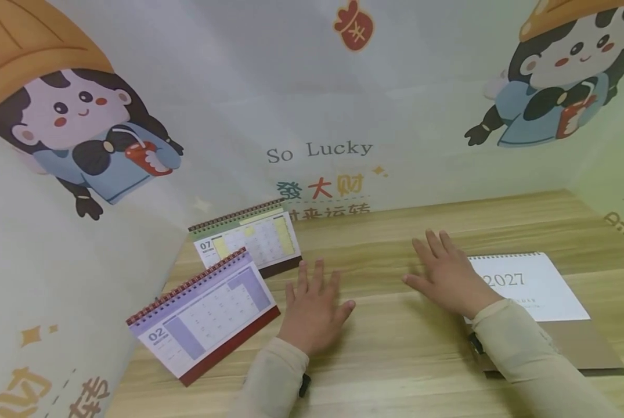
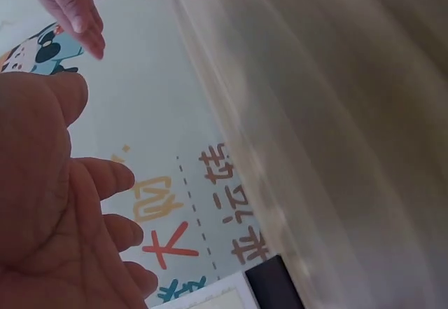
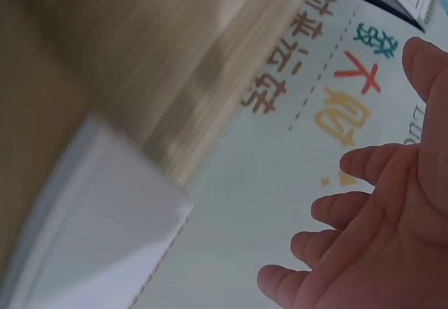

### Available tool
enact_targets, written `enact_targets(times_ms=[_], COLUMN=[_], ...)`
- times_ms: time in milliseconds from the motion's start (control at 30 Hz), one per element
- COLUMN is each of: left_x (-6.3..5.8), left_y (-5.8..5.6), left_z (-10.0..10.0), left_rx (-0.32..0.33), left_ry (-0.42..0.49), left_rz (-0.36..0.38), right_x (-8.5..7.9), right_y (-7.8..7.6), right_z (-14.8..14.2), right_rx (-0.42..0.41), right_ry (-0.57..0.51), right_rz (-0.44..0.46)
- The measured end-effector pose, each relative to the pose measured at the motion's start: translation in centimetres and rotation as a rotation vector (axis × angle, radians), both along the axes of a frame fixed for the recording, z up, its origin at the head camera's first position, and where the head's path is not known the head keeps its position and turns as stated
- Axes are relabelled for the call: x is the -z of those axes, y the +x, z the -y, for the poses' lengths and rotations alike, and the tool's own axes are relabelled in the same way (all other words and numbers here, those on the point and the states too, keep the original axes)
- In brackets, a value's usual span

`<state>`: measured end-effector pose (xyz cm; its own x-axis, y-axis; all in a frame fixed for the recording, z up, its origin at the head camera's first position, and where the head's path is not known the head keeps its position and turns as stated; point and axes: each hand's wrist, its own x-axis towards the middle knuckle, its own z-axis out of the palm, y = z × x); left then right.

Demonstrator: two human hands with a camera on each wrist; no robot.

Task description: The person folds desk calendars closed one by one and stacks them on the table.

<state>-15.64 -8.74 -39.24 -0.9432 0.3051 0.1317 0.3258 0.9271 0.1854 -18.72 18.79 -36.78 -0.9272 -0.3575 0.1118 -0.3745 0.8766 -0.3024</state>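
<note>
Nearby, the left hand (image 1: pixel 314 313) has fingers spread, holding nothing, just beside the purple 02 desk calendar (image 1: pixel 209 313), whose small print I cannot read. The right hand (image 1: pixel 447 280) is likewise spread and bare; wrist and cream sleeve (image 1: pixel 531 351) hide part of the white 2027 desk calendar (image 1: pixel 544 290). Farther back: green-topped 07 desk calendar (image 1: pixel 262 239), lower left covered by the purple one. Behind, printed backdrop (image 1: pixel 421 104), bottom lettering partly cut off.

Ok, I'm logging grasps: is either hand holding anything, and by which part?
Nothing is held: the left hand and the right hand are both empty.
</note>
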Motion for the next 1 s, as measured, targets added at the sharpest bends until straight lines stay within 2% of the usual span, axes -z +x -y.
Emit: enact_targets(times_ms=[167,300,433,600,833,1000], left_x=[-0.3,-0.7,-1.6,-2.9,-4.8,-6.3], left_y=[0.7,1.5,2.5,3.7,4.9,5.7], left_z=[1.6,3.1,4.4,6.2,9.7,12.8], left_rx=[0.046,0.087,0.112,0.125,0.078,-0.014], left_ry=[-0.011,-0.068,-0.135,-0.157,-0.160,-0.127], left_rz=[-0.022,-0.052,-0.096,-0.150,-0.237,-0.267], right_x=[1.0,1.3,1.5,1.4,0.9,0.8], right_y=[0.1,0.3,0.2,-0.1,-0.5,-1.0], right_z=[1.7,2.6,3.4,4.9,7.3,9.0], right_rx=[-0.012,-0.030,-0.050,-0.089,-0.153,-0.189], right_ry=[0.003,0.005,0.037,0.047,0.054,0.075], right_rz=[-0.011,-0.026,-0.052,-0.075,-0.066,-0.048])
